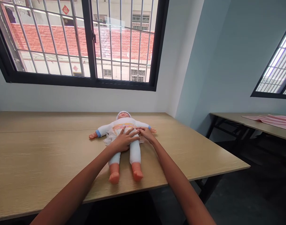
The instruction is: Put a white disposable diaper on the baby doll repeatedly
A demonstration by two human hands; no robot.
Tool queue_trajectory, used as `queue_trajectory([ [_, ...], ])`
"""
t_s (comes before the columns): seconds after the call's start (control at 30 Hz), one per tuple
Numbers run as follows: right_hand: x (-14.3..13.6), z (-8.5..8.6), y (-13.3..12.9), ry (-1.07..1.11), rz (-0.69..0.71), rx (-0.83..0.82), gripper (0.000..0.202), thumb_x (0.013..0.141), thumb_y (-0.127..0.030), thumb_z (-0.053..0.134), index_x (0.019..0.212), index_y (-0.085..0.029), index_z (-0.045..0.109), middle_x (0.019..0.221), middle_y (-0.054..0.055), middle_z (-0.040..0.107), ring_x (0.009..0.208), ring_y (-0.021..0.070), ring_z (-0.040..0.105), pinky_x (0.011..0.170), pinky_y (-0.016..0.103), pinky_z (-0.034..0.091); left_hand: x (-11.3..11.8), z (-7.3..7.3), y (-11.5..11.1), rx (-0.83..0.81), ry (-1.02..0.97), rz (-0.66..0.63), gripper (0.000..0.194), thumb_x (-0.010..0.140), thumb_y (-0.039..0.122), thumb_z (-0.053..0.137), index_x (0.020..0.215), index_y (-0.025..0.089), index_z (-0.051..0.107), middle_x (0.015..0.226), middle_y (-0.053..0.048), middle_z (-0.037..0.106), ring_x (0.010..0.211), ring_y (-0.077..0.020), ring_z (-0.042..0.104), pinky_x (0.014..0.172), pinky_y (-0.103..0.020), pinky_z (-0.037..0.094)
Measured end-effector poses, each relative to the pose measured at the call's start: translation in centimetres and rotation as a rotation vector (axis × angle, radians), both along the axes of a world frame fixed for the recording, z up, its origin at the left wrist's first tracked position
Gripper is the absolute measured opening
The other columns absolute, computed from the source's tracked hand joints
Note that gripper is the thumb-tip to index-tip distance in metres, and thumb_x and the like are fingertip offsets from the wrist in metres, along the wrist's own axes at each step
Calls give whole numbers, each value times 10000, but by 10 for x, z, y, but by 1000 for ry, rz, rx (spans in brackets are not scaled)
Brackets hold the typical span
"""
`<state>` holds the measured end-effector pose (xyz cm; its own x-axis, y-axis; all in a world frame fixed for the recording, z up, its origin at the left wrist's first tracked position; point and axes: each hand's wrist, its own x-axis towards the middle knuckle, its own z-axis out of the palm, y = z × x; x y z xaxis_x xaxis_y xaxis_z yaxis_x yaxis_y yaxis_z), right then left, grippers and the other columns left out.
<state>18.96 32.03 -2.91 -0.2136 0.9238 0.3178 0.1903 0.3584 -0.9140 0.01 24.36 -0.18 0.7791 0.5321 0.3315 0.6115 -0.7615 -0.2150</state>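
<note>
A baby doll (135, 153) in white clothes with blue cuffs and a pale cap lies on its back on the wooden table (51, 156), head toward the window, bare feet near the front edge, arms spread. Across its lower belly and hip rests my left hand (125, 139), fingers spread and flat on the cloth. My right hand (145, 132) is at the doll's side, below its outstretched arm on the right, fingers bent together at the edge of the garment. Whether cloth is pinched between those fingertips is too small to tell.
Behind the table is a wall with a barred, dark-framed window (93, 79). The table's right corner juts out at the lower right. Farther right, a second table (255, 123) bears a pink cloth (274, 121).
</note>
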Motion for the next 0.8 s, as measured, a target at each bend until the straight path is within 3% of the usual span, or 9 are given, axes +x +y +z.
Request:
queue_trajectory([
  [0.17, 22, 13, -1, -37, 46, -135, 289, 779, -221, 606, 1058, -166, 656, 900, 35, 700, 732, 127, 632, 700, 241, 524, 3, -3, 0, 35, -71, -7, 599, 730, -8, 395, 1218, 310, 532, 1442, 3, 455, 1367, -265, 341, 1182, -563, 91],
  [0.27, 41, 18, -2, -96, 76, -220, 429, 641, -152, 740, 1053, -149, 620, 778, 14, 682, 653, 123, 622, 603, 215, 512, 2, -2, -1, 7, -114, -15, 579, 734, 13, 383, 1205, 315, 533, 1397, -1, 501, 1343, -273, 376, 1172, -590, 103],
  [0.4, 47, 16, -9, -254, 220, -360, 535, 450, -113, 840, 942, -140, 631, 699, 11, 684, 595, 141, 620, 467, 182, 449, 1, -2, 0, -24, -132, -15, 538, 743, 62, 420, 1198, 321, 542, 1394, -2, 502, 1345, -288, 370, 1176, -578, 118],
  [0.53, 34, 12, -12, -298, 244, -368, 386, 543, -160, 797, 893, -138, 635, 590, -13, 639, 505, 104, 556, 402, 156, 373, 0, -3, 1, -5, -141, -30, 546, 725, 48, 439, 1187, 323, 534, 1402, 4, 493, 1340, -296, 376, 1174, -565, 124],
  [0.67, 30, 9, -5, -197, 148, -308, 266, 659, -140, 680, 916, -137, 612, 632, -16, 627, 542, 90, 554, 449, 159, 404, -2, -3, 1, 7, -138, -45, 563, 713, 33, 423, 1188, 318, 527, 1395, 2, 498, 1334, -278, 383, 1175, -538, 143],
  [0.8, 38, 6, 2, -115, 44, -279, 280, 687, -126, 650, 954, -140, 568, 624, -30, 602, 544, 85, 545, 487, 172, 427, -2, -1, -1, -3, -129, -35, 577, 717, 19, 374, 1193, 302, 536, 1387, 1, 503, 1335, -264, 371, 1174, -554, 127],
])
